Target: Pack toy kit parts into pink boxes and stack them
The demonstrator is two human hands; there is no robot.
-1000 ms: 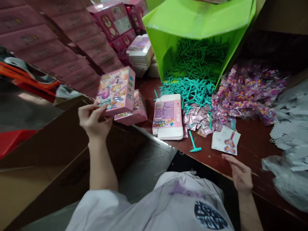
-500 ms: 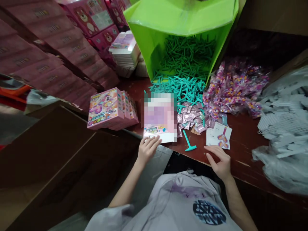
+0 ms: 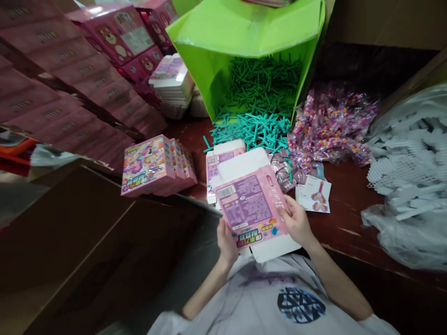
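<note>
A pink and purple carton [image 3: 249,200], its white flaps sticking out at both ends, is held between my two hands in front of my shirt. My left hand [image 3: 227,243] grips its left edge near the bottom. On the right edge, my right hand [image 3: 296,222] is closed with the thumb on the printed face. Beneath and behind it, more flat cartons [image 3: 211,179] lie on the table. Right of the carton are pink sachets [image 3: 288,174] and printed leaflets [image 3: 314,194]. Small teal plastic hammers [image 3: 258,130] spill out behind.
A green bin [image 3: 244,39] tipped on its side holds the hammers. Bags of colourful beads [image 3: 331,128] and white mesh plates [image 3: 401,163] lie to the right. Packed boxes [image 3: 146,165] stand left, near tall pink box stacks [image 3: 73,88] and a large brown carton [image 3: 84,246].
Both hands have come together on one carton, lifted off the pile and brought toward my body. My right hand has moved left from beside the leaflets. The single teal hammer there is now out of sight.
</note>
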